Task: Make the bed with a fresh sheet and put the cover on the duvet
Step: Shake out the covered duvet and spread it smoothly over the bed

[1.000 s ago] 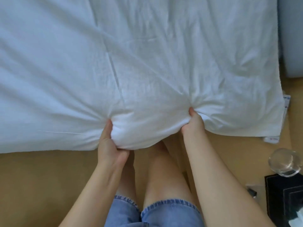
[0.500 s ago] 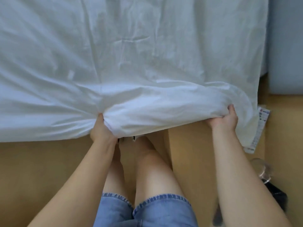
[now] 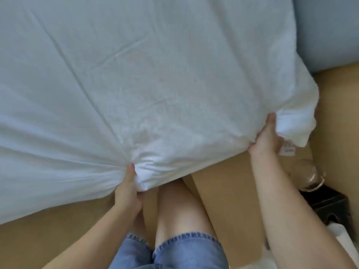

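Observation:
A white duvet in its cover (image 3: 155, 84) fills most of the view and hangs over the bed's near edge. My left hand (image 3: 127, 193) grips a bunched fold of its lower edge near the middle. My right hand (image 3: 267, 139) grips the edge close to the duvet's right corner, where a small white care label (image 3: 287, 150) hangs down. Creases run from both hands into the cloth, which is pulled taut between them.
A tan bed base or floor (image 3: 48, 235) lies below the duvet. A light blue surface (image 3: 330, 32) stands at the top right. A clear glass (image 3: 312, 177) sits on a black box (image 3: 330, 206) at the right. My bare legs in denim shorts (image 3: 174, 251) are below.
My right hand has slid rightward along the edge, from beside the left hand to the right corner. The duvet edge lifted, then was drawn taut and flatter.

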A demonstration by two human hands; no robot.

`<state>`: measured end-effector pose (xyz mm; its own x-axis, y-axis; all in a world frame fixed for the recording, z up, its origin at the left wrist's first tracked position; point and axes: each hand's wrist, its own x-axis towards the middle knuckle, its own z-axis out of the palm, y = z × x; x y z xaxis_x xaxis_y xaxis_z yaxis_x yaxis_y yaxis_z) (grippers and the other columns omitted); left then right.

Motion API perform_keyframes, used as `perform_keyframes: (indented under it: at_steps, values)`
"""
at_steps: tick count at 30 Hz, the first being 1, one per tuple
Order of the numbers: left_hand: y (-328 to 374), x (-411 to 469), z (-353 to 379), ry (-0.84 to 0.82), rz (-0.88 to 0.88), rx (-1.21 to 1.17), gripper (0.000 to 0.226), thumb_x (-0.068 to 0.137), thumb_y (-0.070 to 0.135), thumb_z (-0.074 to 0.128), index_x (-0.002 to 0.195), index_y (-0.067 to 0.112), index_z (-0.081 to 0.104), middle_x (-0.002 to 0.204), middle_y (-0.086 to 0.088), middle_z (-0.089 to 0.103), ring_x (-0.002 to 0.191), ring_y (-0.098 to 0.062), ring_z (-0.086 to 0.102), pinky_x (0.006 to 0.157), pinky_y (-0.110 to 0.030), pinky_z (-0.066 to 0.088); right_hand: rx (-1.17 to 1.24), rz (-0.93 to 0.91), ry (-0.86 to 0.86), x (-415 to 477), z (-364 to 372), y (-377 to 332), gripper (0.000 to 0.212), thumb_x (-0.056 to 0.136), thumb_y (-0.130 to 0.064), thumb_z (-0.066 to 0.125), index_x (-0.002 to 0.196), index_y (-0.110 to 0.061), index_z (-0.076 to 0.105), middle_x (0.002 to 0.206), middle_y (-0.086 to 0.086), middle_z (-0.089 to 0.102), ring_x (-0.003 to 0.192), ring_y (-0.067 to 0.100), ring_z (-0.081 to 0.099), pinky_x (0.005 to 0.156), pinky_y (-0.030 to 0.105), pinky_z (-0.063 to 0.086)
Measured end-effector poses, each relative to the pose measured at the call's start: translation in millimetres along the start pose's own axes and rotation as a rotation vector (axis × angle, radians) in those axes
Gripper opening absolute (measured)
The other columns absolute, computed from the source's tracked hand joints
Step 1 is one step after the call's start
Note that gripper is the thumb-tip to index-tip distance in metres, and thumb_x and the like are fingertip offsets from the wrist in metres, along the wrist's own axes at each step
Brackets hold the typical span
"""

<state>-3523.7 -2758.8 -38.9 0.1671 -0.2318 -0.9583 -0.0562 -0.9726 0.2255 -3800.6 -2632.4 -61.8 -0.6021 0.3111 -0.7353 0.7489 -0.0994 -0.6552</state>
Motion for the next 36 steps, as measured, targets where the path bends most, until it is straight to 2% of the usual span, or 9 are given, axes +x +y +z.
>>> perform_keyframes:
  at_steps: [4, 7, 10, 13, 16, 20, 25, 30, 36]
  values:
    - [0.3, 46.3, 6.2, 0.301, -0.009, 0.067, 0.041, 0.086, 0.042, 0.065, 0.116, 0.015, 0.056, 0.099, 0.003, 0.062, 0.075, -0.012, 0.06, 0.083, -0.037, 0.054, 0.023, 0.066, 0.092, 6.1, 18.3, 47.8, 0.05, 0.087, -0.046, 0.063, 0.124, -0.013, 0.054, 0.118, 0.004, 0.066, 0.099, 0.02, 0.067, 0.08, 0.036, 0.057]
    - [-2.9, 49.5, 0.9, 0.232, -0.04, 0.019, 0.035, 0.087, 0.039, 0.065, 0.112, 0.016, 0.058, 0.094, 0.003, 0.065, 0.077, -0.014, 0.064, 0.071, -0.032, 0.054, 0.053, 0.263, -0.221, -16.1, 11.5, 78.1, 0.059, 0.085, -0.069, 0.042, 0.125, -0.028, 0.057, 0.125, 0.0, 0.064, 0.113, 0.022, 0.061, 0.089, 0.035, 0.052]
    - [-0.7, 48.6, -5.6, 0.123, -0.038, 0.002, 0.038, 0.09, 0.034, 0.061, 0.124, 0.015, 0.057, 0.115, -0.001, 0.066, 0.099, -0.02, 0.065, 0.09, -0.038, 0.052, -0.008, 0.424, -0.428, -55.2, 17.2, 115.5, 0.071, 0.077, -0.073, 0.043, 0.131, -0.028, 0.055, 0.127, 0.003, 0.062, 0.115, 0.024, 0.06, 0.096, 0.042, 0.048]
    - [3.4, 46.3, -12.0, 0.023, -0.078, -0.005, 0.035, 0.091, 0.034, 0.06, 0.122, 0.018, 0.058, 0.115, 0.0, 0.066, 0.102, -0.02, 0.063, 0.09, -0.036, 0.05, -0.18, 0.454, -0.315, -74.5, 33.2, 127.0, 0.05, 0.089, -0.046, 0.056, 0.13, -0.017, 0.055, 0.125, 0.008, 0.063, 0.11, 0.024, 0.062, 0.091, 0.04, 0.052]
    - [16.2, 46.7, -24.2, -0.086, -0.203, -0.131, 0.033, 0.079, 0.037, 0.068, 0.106, 0.017, 0.064, 0.102, -0.003, 0.068, 0.091, -0.022, 0.065, 0.075, -0.035, 0.05, -0.177, 0.334, 0.012, -53.2, 31.6, 120.6, 0.039, 0.088, -0.014, 0.063, 0.124, -0.003, 0.056, 0.117, 0.014, 0.064, 0.1, 0.028, 0.065, 0.088, 0.041, 0.053]
    - [56.5, 63.0, -67.8, -0.18, -0.191, -0.644, 0.067, 0.065, 0.041, 0.078, 0.123, 0.012, 0.059, 0.12, -0.016, 0.064, 0.113, -0.04, 0.058, 0.098, -0.056, 0.042, -0.23, 0.192, 0.215, -65.9, 29.8, 133.3, 0.022, 0.083, -0.021, 0.071, 0.095, -0.01, 0.056, 0.089, 0.002, 0.065, 0.066, 0.013, 0.063, 0.067, 0.033, 0.057]
    - [92.7, 86.9, -124.3, -0.243, -0.036, -0.919, 0.061, 0.074, 0.049, 0.071, 0.126, 0.019, 0.061, 0.126, -0.009, 0.062, 0.12, -0.036, 0.055, 0.107, -0.054, 0.033, -0.138, 0.495, -0.156, -132.3, 34.3, 192.4, 0.058, 0.079, -0.067, 0.057, 0.12, -0.026, 0.059, 0.121, 0.002, 0.064, 0.107, 0.023, 0.061, 0.092, 0.042, 0.051]
    - [99.4, 100.7, -178.1, -0.266, -0.071, -0.984, 0.063, 0.07, 0.059, 0.07, 0.122, 0.023, 0.065, 0.123, -0.006, 0.064, 0.116, -0.035, 0.057, 0.104, -0.053, 0.038, -0.016, 0.721, -0.594, -225.3, 70.4, 273.7, 0.073, 0.07, -0.069, 0.064, 0.127, -0.025, 0.059, 0.125, 0.009, 0.063, 0.117, 0.034, 0.058, 0.102, 0.053, 0.042]
    - [126.2, 133.0, -243.1, -0.42, -0.026, -0.986, 0.048, 0.069, 0.057, 0.07, 0.095, 0.017, 0.077, 0.109, -0.008, 0.07, 0.102, -0.036, 0.065, 0.084, -0.056, 0.051, 0.024, 0.668, -0.424, -259.7, 95.6, 324.3, 0.043, 0.086, -0.043, 0.063, 0.121, -0.019, 0.063, 0.117, 0.009, 0.068, 0.109, 0.032, 0.063, 0.095, 0.051, 0.048]
